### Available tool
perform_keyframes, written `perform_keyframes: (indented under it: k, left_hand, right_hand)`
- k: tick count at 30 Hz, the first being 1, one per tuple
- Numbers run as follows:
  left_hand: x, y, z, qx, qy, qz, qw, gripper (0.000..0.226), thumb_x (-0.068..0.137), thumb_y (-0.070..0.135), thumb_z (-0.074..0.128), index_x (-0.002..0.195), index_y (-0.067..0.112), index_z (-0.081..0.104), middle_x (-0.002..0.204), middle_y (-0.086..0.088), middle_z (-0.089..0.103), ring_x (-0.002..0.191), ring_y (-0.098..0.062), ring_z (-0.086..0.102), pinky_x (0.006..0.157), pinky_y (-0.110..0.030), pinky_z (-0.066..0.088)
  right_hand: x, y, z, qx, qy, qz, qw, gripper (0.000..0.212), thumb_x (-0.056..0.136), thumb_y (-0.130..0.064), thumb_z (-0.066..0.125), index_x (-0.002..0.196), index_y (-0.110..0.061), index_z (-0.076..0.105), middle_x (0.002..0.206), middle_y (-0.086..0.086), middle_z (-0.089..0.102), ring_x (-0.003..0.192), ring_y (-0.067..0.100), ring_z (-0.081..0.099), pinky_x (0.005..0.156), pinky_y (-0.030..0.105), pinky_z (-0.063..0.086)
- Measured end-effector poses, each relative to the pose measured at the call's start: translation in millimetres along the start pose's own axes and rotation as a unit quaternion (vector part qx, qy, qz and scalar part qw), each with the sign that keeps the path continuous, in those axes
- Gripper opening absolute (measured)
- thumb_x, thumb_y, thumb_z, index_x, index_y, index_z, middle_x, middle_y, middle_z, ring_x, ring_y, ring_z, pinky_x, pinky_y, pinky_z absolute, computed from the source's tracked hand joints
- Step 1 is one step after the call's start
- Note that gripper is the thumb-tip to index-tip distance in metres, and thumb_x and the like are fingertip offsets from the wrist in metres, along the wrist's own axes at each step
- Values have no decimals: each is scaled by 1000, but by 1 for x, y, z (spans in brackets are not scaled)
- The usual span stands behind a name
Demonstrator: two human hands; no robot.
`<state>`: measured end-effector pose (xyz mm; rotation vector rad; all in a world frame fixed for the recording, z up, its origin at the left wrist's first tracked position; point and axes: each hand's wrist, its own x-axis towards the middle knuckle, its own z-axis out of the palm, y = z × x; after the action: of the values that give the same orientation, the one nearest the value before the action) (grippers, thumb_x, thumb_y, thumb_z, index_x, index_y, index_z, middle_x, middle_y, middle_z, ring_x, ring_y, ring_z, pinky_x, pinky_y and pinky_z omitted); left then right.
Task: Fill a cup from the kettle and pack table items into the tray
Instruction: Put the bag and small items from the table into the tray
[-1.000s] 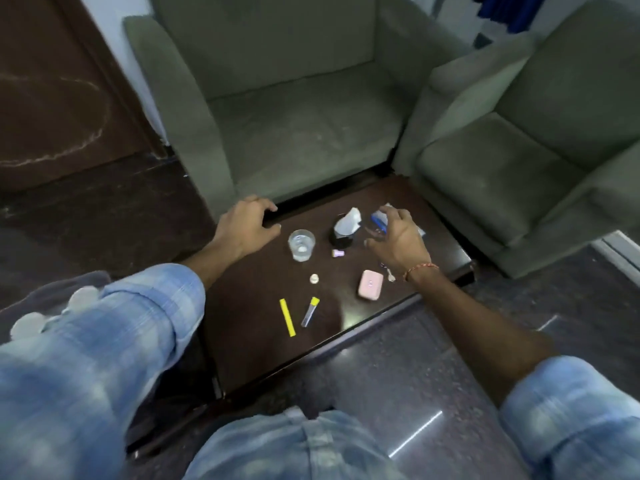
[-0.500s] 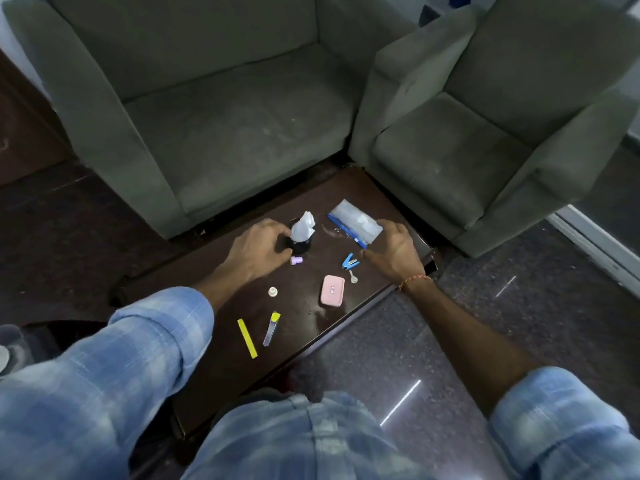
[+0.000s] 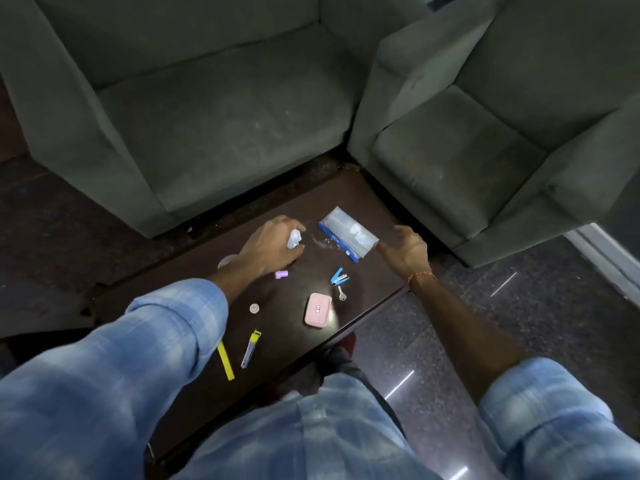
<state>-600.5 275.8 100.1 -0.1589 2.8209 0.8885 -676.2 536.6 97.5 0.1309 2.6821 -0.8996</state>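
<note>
On the dark wooden table (image 3: 367, 202) my left hand (image 3: 273, 244) curls around a small dark cup stuffed with white tissue (image 3: 294, 238); the cup itself is hidden under my fingers. A clear glass (image 3: 224, 262) peeks out behind my left wrist. My right hand (image 3: 405, 251) is open, with its fingertips at the near right corner of a clear zip bag with a blue strip (image 3: 346, 233). Loose on the table lie a blue stapler (image 3: 339, 276), a key (image 3: 342, 293), a pink case (image 3: 318, 310) and a purple cap (image 3: 282, 274).
Nearer me lie a round white cap (image 3: 254, 308), a yellow utility knife (image 3: 251, 348) and a yellow strip (image 3: 225, 360). Two grey-green armchairs (image 3: 214, 109) (image 3: 485, 140) close off the table's far side. Dark stone floor (image 3: 519, 306) lies to the right.
My left hand moved right from the table's far edge, past the glass, onto the tissue cup. My right hand shifted off the stapler to the bag's right corner. The view moved closer.
</note>
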Motion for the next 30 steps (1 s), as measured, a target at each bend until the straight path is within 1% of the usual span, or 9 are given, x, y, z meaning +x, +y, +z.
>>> perform_keyframes:
  k: [2, 5, 10, 13, 16, 20, 24, 28, 30]
  left_hand:
    - [24, 8, 10, -3, -10, -1, 1000, 38, 80, 22, 69, 117, 15, 66, 119, -7, 66, 110, -24, 61, 97, -32, 46]
    - [68, 23, 30, -11, -39, -8, 999, 34, 80, 17, 69, 114, 12, 68, 113, -10, 69, 106, -26, 63, 93, -26, 42]
    - [151, 24, 80, -26, -77, -59, 995, 32, 83, 17, 67, 114, 10, 68, 112, -13, 70, 107, -29, 64, 94, -32, 46]
    - [190, 13, 114, -22, -83, -88, 992, 34, 86, 16, 64, 119, 6, 65, 119, -15, 67, 114, -31, 61, 98, -32, 42]
    - [221, 1, 145, -16, -106, -126, 986, 41, 90, 18, 62, 129, 4, 58, 129, -18, 61, 121, -32, 56, 105, -34, 39]
    - [255, -19, 179, 12, -141, -152, 978, 54, 91, 23, 60, 140, 5, 45, 137, -20, 52, 128, -35, 49, 107, -42, 39]
    - [273, -30, 204, 50, -153, -193, 968, 71, 91, 18, 60, 150, 5, 24, 147, -23, 38, 135, -38, 40, 113, -43, 33]
    - [278, -35, 221, 78, -141, -197, 967, 71, 89, 14, 62, 149, 8, 26, 143, -22, 38, 127, -42, 46, 109, -45, 36]
    - [281, -35, 223, 58, -130, -207, 968, 67, 86, 10, 63, 146, 6, 33, 140, -22, 44, 125, -40, 49, 108, -45, 40]
  right_hand:
    - [28, 12, 2, 13, -17, 20, 1000, 63, 82, -28, 73, 136, -8, 48, 138, 17, 51, 126, 29, 50, 107, 33, 40]
    - [70, 32, 6, 22, -42, 51, 998, 63, 83, -29, 72, 137, -9, 47, 141, 15, 50, 128, 27, 49, 105, 28, 38]
    - [139, 68, 29, 11, -88, 71, 994, 62, 83, -27, 69, 139, -11, 47, 140, 13, 52, 125, 23, 53, 93, 14, 35]
    - [175, 87, 50, -4, -120, 75, 990, 61, 83, -26, 67, 138, -8, 47, 134, 17, 56, 122, 29, 56, 100, 29, 44]
    - [203, 101, 70, -5, -147, 90, 985, 55, 81, -28, 70, 130, -12, 54, 126, 10, 62, 113, 25, 62, 97, 35, 51]
    - [226, 119, 101, -5, -159, 80, 984, 57, 81, -26, 72, 133, -10, 52, 131, 11, 57, 119, 25, 56, 102, 34, 48]
    - [239, 137, 125, -9, -170, 99, 980, 66, 86, -22, 69, 143, -5, 42, 141, 15, 47, 129, 30, 48, 110, 34, 40]
    - [243, 145, 136, -28, -146, 94, 984, 49, 88, -18, 63, 134, -8, 51, 136, 14, 47, 123, 31, 51, 104, 38, 45]
    - [244, 145, 139, -13, -137, 101, 985, 37, 88, -13, 59, 125, -10, 59, 129, 15, 54, 118, 31, 54, 101, 38, 47]
